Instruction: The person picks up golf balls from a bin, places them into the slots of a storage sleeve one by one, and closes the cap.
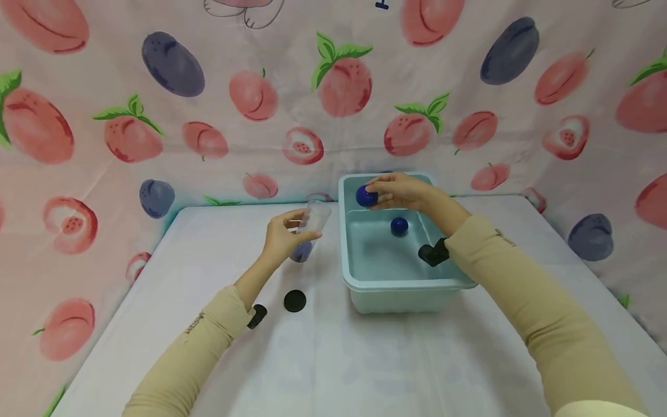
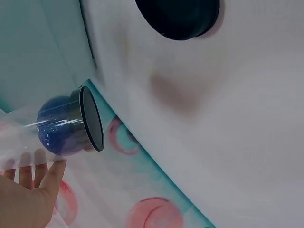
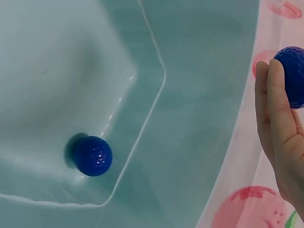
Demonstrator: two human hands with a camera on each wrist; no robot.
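My left hand (image 1: 281, 236) grips a clear plastic tube (image 1: 316, 215), tilted above the table. Inside its lower end, against a dark base, sits a blue ball (image 2: 59, 124). Over the far left part of a pale blue-green tub (image 1: 406, 285), my right hand (image 1: 403, 191) pinches another blue ball, a dimpled golf ball (image 1: 366, 196), between thumb and fingers. A further blue golf ball (image 3: 92, 156) lies on the tub's floor, below the right hand. Near the left forearm, a round black lid (image 1: 294, 300) lies on the table.
The tub stands on a white-covered table (image 1: 365, 359), near its back edge. Behind it hangs a fruit-printed cloth (image 1: 302, 69). Black devices sit at both wrists, the right one (image 1: 433, 253) over the tub.
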